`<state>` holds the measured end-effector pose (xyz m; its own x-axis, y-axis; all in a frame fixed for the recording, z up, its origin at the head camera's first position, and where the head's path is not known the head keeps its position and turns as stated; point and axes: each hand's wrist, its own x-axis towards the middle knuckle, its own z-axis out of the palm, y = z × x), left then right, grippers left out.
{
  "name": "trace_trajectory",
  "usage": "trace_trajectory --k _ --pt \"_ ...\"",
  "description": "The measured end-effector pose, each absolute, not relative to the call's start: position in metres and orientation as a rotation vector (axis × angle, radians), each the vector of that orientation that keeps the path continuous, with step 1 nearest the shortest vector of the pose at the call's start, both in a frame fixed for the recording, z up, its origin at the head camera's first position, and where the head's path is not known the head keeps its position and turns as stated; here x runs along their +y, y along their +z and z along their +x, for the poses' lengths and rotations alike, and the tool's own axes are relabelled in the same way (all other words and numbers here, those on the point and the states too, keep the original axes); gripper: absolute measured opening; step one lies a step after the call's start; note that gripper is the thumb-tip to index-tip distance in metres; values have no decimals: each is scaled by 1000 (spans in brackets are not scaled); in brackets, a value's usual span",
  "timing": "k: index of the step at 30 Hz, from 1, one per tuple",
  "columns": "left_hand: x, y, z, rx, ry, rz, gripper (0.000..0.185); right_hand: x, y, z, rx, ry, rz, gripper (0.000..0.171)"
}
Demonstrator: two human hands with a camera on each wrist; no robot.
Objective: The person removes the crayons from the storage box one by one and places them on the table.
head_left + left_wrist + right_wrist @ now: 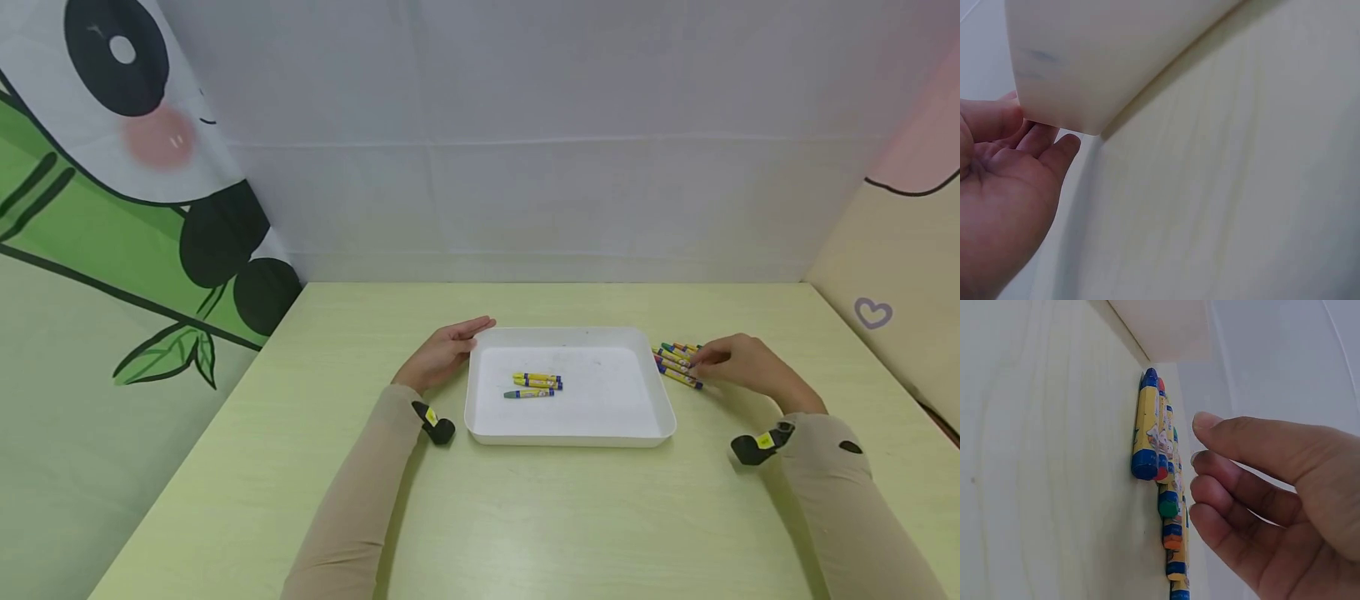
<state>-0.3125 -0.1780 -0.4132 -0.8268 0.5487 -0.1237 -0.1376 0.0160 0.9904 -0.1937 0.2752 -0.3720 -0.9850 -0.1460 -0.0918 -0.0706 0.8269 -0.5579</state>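
A white tray [570, 439] sits mid-table with three yellow-wrapped crayons [536, 385] lying in it. My left hand [448, 348] rests with straight fingers against the tray's far left corner; in the left wrist view the fingertips [1054, 140] touch the tray wall [1085, 62]. Right of the tray lies a row of several crayons [677, 363]. My right hand [723, 360] hovers at that row with fingers loosely bent. In the right wrist view the fingers [1229, 481] are close to the crayons [1147, 425] and hold nothing.
The pale green table [525, 517] stretches toward me. A panda-print cloth [112, 208] walls the left side. White cloth [525, 167] hangs at the back, and cream cloth with a heart [873, 312] closes the right. Black wrist cameras [438, 429] [757, 446] sit on both sleeves.
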Motion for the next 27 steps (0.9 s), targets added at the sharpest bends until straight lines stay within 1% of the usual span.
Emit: trace_trajectory --k 7,17,27 --pt "-179 -413 -312 1826 1852 416 48 267 -363 -195 2903 -883 -141 36" --pt "-181 -414 -309 1817 1848 435 49 245 -349 -192 2903 -921 -167 36" --pt "-185 -408 -305 1863 1802 442 49 214 -336 -201 2891 -966 -234 35"
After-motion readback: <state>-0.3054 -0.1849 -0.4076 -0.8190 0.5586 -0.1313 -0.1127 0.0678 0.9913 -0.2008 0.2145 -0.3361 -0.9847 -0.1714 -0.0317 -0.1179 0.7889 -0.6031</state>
